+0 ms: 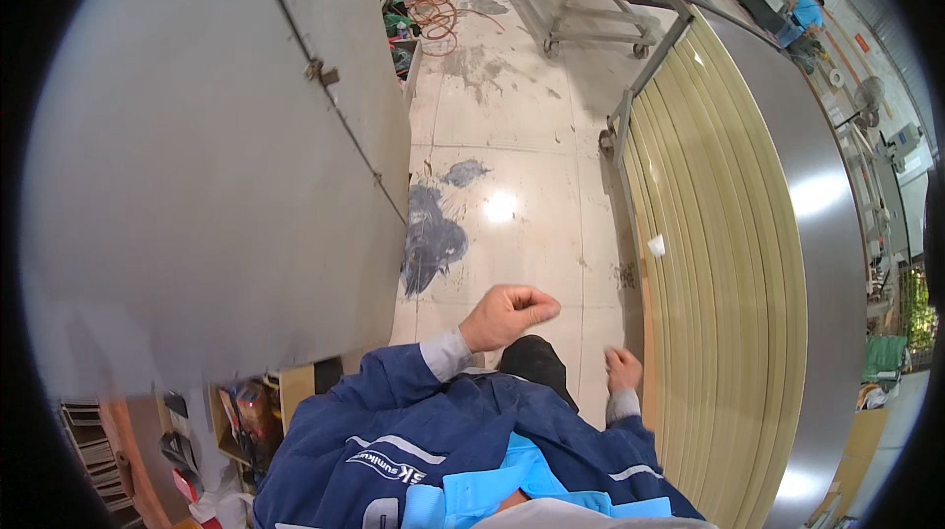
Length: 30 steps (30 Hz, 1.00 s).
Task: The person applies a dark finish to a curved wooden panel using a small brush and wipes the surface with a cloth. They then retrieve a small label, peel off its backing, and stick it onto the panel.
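My left hand (507, 317) is raised in front of my body over the floor, its fingers curled in and the thumb laid against them; I see nothing in it. Lower and to the right, my right hand (622, 370) hangs with its fingers curled, also with nothing visible in it. It is close to a stack of long cream-coloured panels (724, 204), but seems apart from it. One dark-clad knee (535, 367) shows between the hands.
A large grey metal cabinet or panel (217, 175) walls off the left. Ahead runs a pale floor (522, 253) with dark patches. A red hose (433, 17) lies coiled farther off, near a wheeled metal rack (566, 7). At far right, a person in blue (802, 17) is near equipment.
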Each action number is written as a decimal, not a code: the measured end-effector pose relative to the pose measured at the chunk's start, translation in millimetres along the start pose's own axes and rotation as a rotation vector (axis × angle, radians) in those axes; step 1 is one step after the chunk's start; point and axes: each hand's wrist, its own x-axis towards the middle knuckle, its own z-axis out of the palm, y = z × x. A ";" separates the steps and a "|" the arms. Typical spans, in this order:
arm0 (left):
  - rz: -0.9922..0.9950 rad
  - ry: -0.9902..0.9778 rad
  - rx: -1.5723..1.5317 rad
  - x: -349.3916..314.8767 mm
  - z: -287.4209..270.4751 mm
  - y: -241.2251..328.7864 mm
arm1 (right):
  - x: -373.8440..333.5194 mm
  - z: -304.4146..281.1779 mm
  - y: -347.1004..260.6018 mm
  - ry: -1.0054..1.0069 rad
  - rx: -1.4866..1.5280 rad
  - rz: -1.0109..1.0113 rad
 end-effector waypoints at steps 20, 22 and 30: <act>0.246 0.200 -0.839 582.0 -231.8 176.5 | 434.2 278.1 -704.4 -1.039 0.802 -0.792; 0.268 0.282 -0.836 635.6 -276.7 186.0 | 476.5 318.4 -747.4 -1.069 0.768 -0.835; 0.251 0.219 -0.612 853.7 -406.1 252.9 | 652.0 403.5 -894.2 -0.780 0.264 -1.165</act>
